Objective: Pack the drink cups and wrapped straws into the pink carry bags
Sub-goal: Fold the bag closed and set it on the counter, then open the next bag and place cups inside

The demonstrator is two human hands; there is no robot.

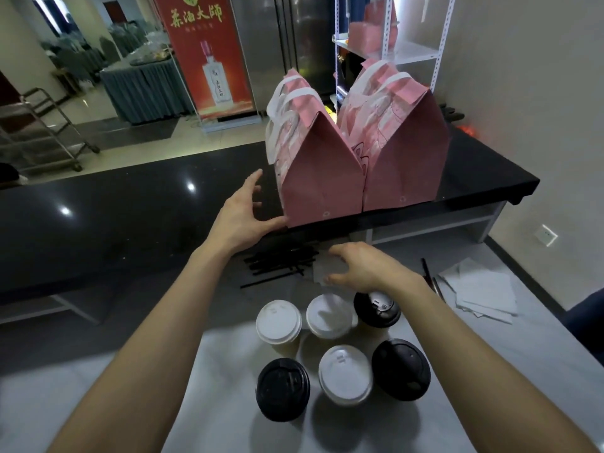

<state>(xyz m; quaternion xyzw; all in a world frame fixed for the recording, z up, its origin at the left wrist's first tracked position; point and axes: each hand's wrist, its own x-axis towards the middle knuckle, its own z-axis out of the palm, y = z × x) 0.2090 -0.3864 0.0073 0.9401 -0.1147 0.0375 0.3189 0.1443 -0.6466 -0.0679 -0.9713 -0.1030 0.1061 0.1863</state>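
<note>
While two pink carry bags (323, 178) stand side by side on the raised black surface (130, 204), a person's right hand (362, 268) hovers with loosely curled fingers, holding nothing that can be seen, just over the wrapped straws (277, 261). Those dark straws lie in a loose pile whose long axis runs left to right, directly beneath and left of that hand, which is the nearer one. Spread open, the left hand (243, 207) touches the near bag's lower left corner. Six lidded drink cups (344, 371), three white-topped and three black-topped, wait unpacked on the lower grey surface (457, 371). Behind, a red banner (202, 53) shows a bottle and Chinese characters; the lid markings are unreadable.
</note>
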